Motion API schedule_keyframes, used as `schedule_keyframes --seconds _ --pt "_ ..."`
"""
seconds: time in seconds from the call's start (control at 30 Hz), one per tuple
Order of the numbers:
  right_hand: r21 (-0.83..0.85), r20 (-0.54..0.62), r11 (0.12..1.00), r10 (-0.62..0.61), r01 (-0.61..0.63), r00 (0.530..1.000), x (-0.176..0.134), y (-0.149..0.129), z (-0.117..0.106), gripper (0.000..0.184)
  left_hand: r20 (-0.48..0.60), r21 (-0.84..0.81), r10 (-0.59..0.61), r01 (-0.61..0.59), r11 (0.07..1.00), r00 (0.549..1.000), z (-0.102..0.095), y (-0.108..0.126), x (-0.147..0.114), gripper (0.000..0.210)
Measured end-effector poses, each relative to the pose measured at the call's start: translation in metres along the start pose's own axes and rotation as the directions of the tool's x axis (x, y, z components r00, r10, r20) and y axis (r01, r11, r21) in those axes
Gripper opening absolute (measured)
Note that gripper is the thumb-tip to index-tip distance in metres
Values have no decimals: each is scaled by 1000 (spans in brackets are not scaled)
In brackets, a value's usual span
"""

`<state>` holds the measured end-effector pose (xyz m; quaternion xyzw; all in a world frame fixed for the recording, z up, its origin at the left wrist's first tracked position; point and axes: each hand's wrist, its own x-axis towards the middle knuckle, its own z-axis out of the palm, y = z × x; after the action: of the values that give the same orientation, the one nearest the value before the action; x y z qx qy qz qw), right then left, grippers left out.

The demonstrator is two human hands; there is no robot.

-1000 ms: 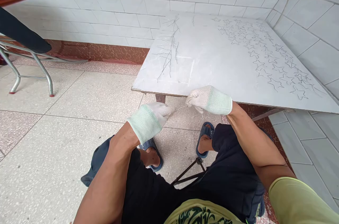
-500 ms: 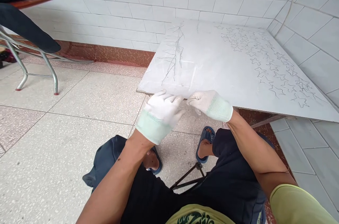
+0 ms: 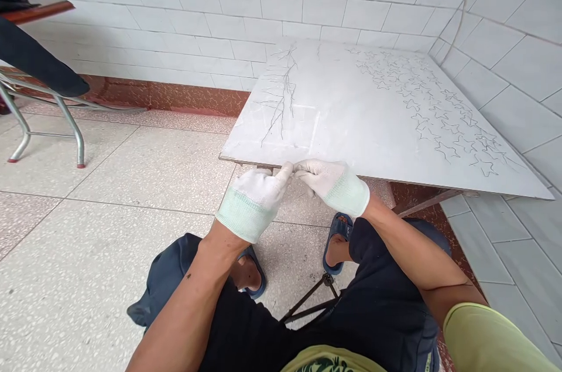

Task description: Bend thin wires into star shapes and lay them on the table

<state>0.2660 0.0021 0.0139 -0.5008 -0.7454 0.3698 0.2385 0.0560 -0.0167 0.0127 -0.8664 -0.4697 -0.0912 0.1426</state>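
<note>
My left hand (image 3: 259, 193), in a white knit glove with a pale green cuff, is closed at the front edge of the white board (image 3: 351, 126). Its thumb and fingertips meet those of my right hand (image 3: 331, 181), gloved the same way and also pinched. Whatever lies between the fingertips is too thin or hidden to make out. Beyond my left hand, a loose bunch of thin dark wires (image 3: 285, 88) lies on the board. Many star-shaped bent wires (image 3: 421, 99) are spread over its right side.
A folding stool with metal legs (image 3: 70, 120) stands at the left, dark cloth (image 3: 39, 58) hanging from it. White tiled walls (image 3: 307, 3) border the board behind and on the right. A dark metal stand leg (image 3: 307, 301) is on the speckled floor between my feet.
My left hand has turned, its fingers drawing in from a flatter pose to a pinch against the right fingertips. My right hand has shifted slightly left in view. The camera view has shifted a little.
</note>
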Motion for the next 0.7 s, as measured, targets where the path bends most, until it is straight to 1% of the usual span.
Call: schedule_keyframes --seconds 0.1,0.23,0.33,0.43,0.53,0.6,0.63,0.7 --pt "-66 9 998 8 -7 1000 -1 -5 5 33 43 15 4 -4 1000 999 -3 3 2 45" --pt "-163 15 987 6 -4 1000 -3 -3 9 42 135 45 24 -31 999 991 -7 5 4 51" --pt "-188 22 982 -14 18 1000 -5 4 8 41 149 26 43 -47 999 988 -6 3 4 54" --pt "-206 23 977 -56 59 998 -7 10 6 39 148 -14 52 -50 999 988 -5 1 2 51" --pt "-164 52 985 -51 59 997 -7 11 5 38 122 -53 73 -67 996 990 -3 0 2 51" --pt "-111 79 993 -24 33 997 -7 9 5 35 108 -100 62 -51 994 992 0 0 2 50" --pt "-90 87 996 -5 13 996 -7 8 5 34 107 -142 41 -25 990 993 0 0 3 48" --pt "-54 78 998 40 -36 996 -5 5 5 33 117 -264 -38 68 962 992 0 0 5 41"
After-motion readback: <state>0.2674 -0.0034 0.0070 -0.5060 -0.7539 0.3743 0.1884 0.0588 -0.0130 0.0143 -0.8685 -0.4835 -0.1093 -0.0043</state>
